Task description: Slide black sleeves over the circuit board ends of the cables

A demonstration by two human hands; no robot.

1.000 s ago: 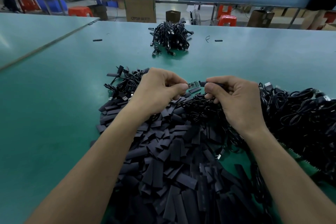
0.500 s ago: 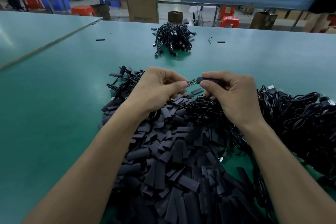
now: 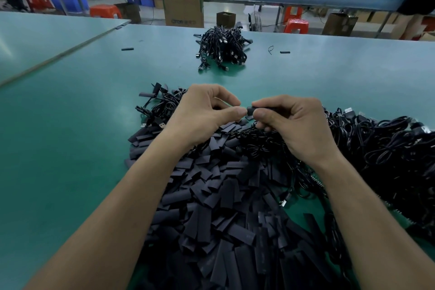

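Change in sleeve: the black sleeve (image 3: 253, 109) has travelled toward 9 o'clock. One second ago the green circuit board lay bare between the hands, half a second ago only its tip showed, and now the sleeve covers it.
Change in gap: the two thumbs have closed up and now almost touch.
Left hand (image 3: 207, 115): fingers curled, thumb and forefinger pinched together at the sleeve's 9 o'clock end, on the board tip they held earlier.
Right hand (image 3: 294, 125): thumb and forefinger pinch the sleeve from its 3 o'clock side, with the other fingers curled under.
Task's thing: the sleeve is held in the air between both hands, above the far edge of the sleeve pile (image 3: 223, 207).
Hidden: the circuit board is out of sight inside the sleeve and behind the fingertips. The held cable is lost under the right palm. The cable heap (image 3: 388, 148) runs off the frame at 3 o'clock.
Hard to make out: the background benches and people are blurred.
Materials: the sleeves are flat, matte black, short rectangular tubes, loosely heaped. The cables are thin, glossy black and tangled.
Table (image 3: 58, 148): a smooth green mat.
Far bundle (image 3: 221, 47): black cables with metal plugs, at 12 o'clock from the hands.
Stray sleeves: one at 10 o'clock (image 3: 127, 49) and one at 1 o'clock (image 3: 284, 52).
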